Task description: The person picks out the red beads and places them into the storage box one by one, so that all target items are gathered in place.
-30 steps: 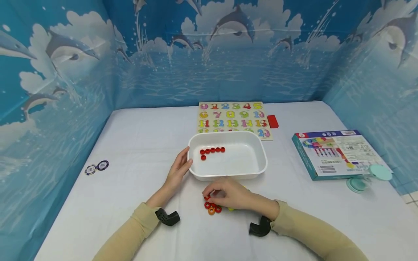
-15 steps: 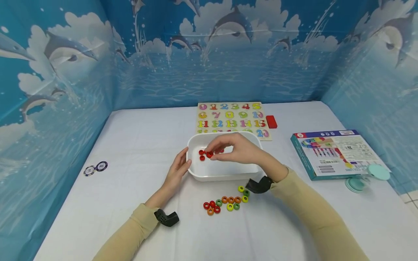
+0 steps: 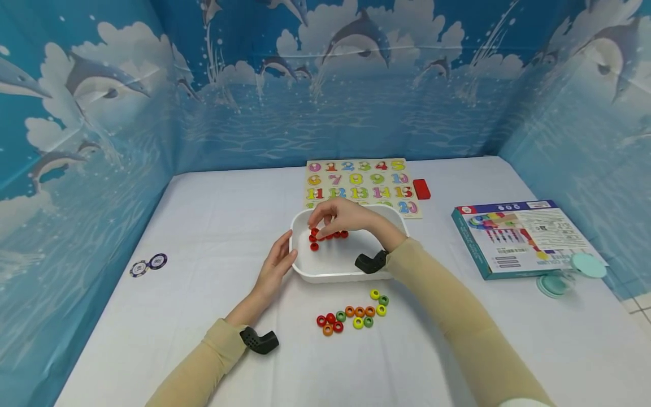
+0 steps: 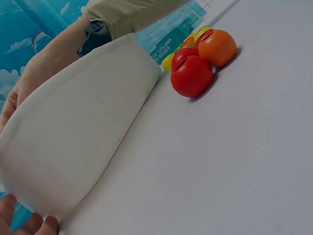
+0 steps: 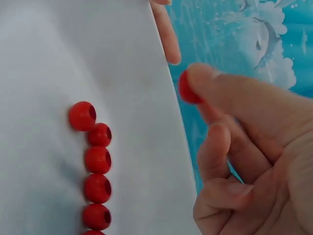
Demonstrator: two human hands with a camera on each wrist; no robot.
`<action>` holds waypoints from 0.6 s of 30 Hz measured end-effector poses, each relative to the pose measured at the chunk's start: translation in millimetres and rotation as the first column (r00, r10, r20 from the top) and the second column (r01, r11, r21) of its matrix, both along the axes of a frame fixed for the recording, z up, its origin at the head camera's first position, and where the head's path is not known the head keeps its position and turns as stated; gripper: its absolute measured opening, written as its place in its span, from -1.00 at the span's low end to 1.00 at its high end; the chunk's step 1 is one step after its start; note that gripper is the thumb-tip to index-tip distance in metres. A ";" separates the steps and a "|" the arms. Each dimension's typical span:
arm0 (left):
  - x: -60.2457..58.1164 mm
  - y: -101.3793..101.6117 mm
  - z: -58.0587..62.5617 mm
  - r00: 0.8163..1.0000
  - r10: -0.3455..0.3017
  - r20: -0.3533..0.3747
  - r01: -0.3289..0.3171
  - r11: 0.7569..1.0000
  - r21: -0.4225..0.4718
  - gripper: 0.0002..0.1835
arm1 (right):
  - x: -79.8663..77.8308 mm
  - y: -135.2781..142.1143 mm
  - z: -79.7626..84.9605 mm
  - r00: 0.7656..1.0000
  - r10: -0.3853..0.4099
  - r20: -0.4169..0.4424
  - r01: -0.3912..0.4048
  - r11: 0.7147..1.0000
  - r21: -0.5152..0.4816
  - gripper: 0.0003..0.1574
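Note:
A white tray (image 3: 325, 268) stands on the table with several red beads (image 5: 98, 160) inside, most of them in a row and one below its left end. Over the tray's far left part, my right hand (image 3: 346, 217) pinches another red bead (image 5: 186, 90) between thumb and finger, above the lined-up ones. My left hand (image 3: 273, 268) rests against the tray's left side, its fingers fairly straight and the fingertips (image 4: 30, 225) right at the outer wall. In front of the tray lie loose beads (image 3: 359, 312) in red, orange, green and yellow.
Behind the tray lies a number board (image 3: 356, 181) with a red block (image 3: 421, 189) beside it. A flat game box (image 3: 524, 240) is at the right, with a mint-lidded clear container (image 3: 556, 282) near its corner. Two round chips (image 3: 148, 264) lie far left.
My right hand has moved from the loose beads in front up over the tray, then farther back and left inside it, carrying a red bead. The left hand has stayed at the tray's side.

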State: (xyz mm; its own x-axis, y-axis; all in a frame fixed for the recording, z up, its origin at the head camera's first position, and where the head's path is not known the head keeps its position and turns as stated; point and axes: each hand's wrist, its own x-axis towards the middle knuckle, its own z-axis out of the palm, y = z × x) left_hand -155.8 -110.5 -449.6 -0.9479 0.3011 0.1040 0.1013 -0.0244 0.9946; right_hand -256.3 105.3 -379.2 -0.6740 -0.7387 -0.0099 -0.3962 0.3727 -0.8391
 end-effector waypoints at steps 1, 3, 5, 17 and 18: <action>-0.1 0.1 0.0 1.000 -0.001 0.000 0.001 1.000 0.002 -0.46 | -2.1 -0.9 -2.9 1.000 0.005 0.005 -0.005 1.000 0.016 -0.61; -0.2 0.4 0.1 1.000 -0.005 -0.004 0.005 1.000 0.011 -0.45 | -5.4 -2.1 -8.7 0.999 0.019 0.027 -0.020 0.999 0.046 -0.59; -0.2 0.7 0.3 1.000 -0.012 -0.012 0.012 1.000 0.022 -0.45 | -7.5 -3.0 -14.0 0.999 0.022 0.048 -0.026 0.997 0.075 -0.58; 0.3 0.2 1.9 1.000 -0.011 -0.018 0.011 1.000 0.016 -0.46 | -11.8 -6.7 -34.4 0.999 -0.013 0.039 0.004 0.974 0.228 -0.67; 0.2 -0.3 1.6 1.000 -0.011 -0.018 0.012 1.000 0.019 -0.46 | -12.2 -7.0 -34.9 0.999 -0.013 0.031 0.005 0.972 0.237 -0.68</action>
